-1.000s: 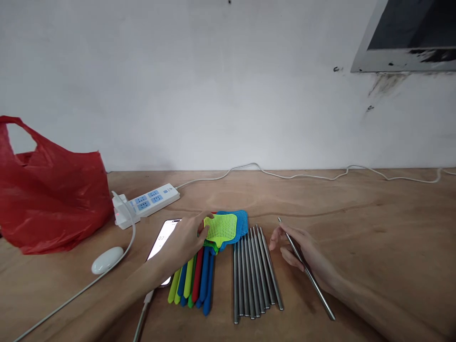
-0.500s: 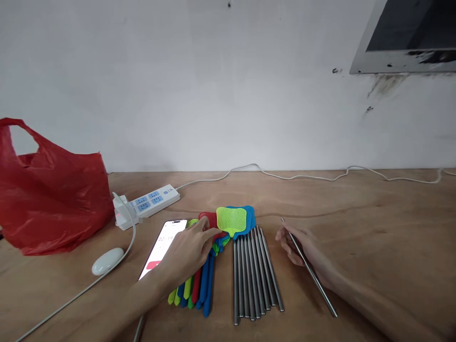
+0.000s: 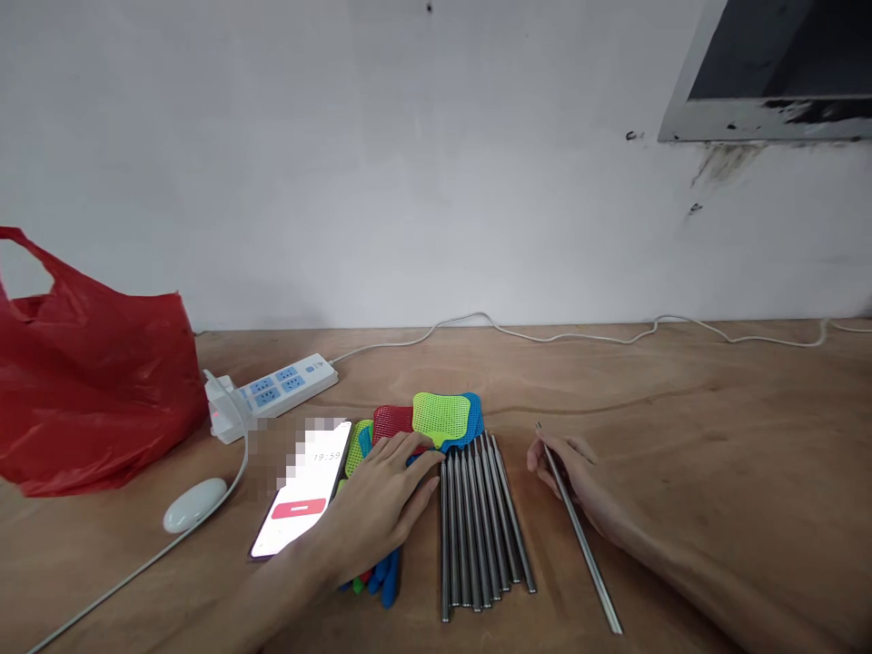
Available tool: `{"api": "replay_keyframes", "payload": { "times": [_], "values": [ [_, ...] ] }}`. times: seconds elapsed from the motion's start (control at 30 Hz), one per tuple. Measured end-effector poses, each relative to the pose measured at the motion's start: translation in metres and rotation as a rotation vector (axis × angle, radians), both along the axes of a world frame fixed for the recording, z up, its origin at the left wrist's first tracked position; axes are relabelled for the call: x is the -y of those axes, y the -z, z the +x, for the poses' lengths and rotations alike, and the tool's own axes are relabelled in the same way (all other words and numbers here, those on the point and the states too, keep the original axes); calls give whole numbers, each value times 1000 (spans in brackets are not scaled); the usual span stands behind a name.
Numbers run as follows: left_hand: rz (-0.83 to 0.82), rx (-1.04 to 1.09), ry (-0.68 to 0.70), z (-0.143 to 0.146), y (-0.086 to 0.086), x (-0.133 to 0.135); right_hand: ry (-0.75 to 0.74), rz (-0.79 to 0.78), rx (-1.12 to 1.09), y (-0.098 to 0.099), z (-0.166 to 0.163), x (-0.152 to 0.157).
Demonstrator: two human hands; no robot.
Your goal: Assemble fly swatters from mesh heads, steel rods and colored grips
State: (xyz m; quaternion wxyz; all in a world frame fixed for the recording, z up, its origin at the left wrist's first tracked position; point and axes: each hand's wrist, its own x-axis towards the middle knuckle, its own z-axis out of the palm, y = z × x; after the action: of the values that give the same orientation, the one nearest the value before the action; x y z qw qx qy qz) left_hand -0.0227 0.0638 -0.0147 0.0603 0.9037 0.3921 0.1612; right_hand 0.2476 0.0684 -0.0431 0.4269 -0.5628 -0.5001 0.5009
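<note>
My right hand [image 3: 569,477] is closed around a slim metal chopstick [image 3: 586,545], holding it at a slant near its upper, thinner end. My left hand [image 3: 391,495] lies over a pile of small plastic fly swatters, fingers stretched out and apart. Its fingertips are by the upper end of the leftmost chopstick in a row of several metal chopsticks [image 3: 477,536]; whether they touch cannot be made out. The swatter heads show as a yellow-green one [image 3: 440,416], a red one [image 3: 391,421] and a blue one [image 3: 475,418]. Most handles [image 3: 390,581] are hidden beneath my left hand.
A lit phone [image 3: 300,522] lies left of the pile. Beyond it are a white power strip [image 3: 290,386], a white mouse-shaped object [image 3: 195,505] and a red plastic bag [image 3: 102,381]. A thin cable [image 3: 572,337] runs along the wall on the wooden table [image 3: 715,454].
My left hand has moved right and toward me, its fingers more spread, covering more of the handles. The chopstick in my right hand is tilted more steeply. The view has shifted slightly.
</note>
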Motion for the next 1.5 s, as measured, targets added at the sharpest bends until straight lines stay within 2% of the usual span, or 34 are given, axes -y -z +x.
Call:
{"api": "replay_keyframes", "payload": {
  "times": [0.2, 0.4, 0.5, 0.63, 0.77, 1.1, 1.4, 1.5],
  "values": [
    [-23, -57, 112, 4, -2, 7, -7, 93, 90, 2, 2, -3],
    [-2, -56, 195, 2, 9, 11, -21, 169, 195, 13, 10, -14],
    [3, -34, 200, 1, 13, 14, -7, 206, 247, 22, 12, -15],
    [6, -15, 195, 1, 12, 16, -61, 342, 414, 37, 14, -16],
    [-68, -13, 158, 1, 8, 18, -110, 435, 544, 46, 15, -18],
    [-126, 4, 152, 2, 5, 23, -160, 505, 747, 38, 9, -11],
    [-150, 53, 166, 2, 9, 23, -223, 543, 794, 36, 10, -8],
    [-157, 70, 210, 1, 7, 22, -235, 550, 797, 33, 10, -5]
  ]
}}
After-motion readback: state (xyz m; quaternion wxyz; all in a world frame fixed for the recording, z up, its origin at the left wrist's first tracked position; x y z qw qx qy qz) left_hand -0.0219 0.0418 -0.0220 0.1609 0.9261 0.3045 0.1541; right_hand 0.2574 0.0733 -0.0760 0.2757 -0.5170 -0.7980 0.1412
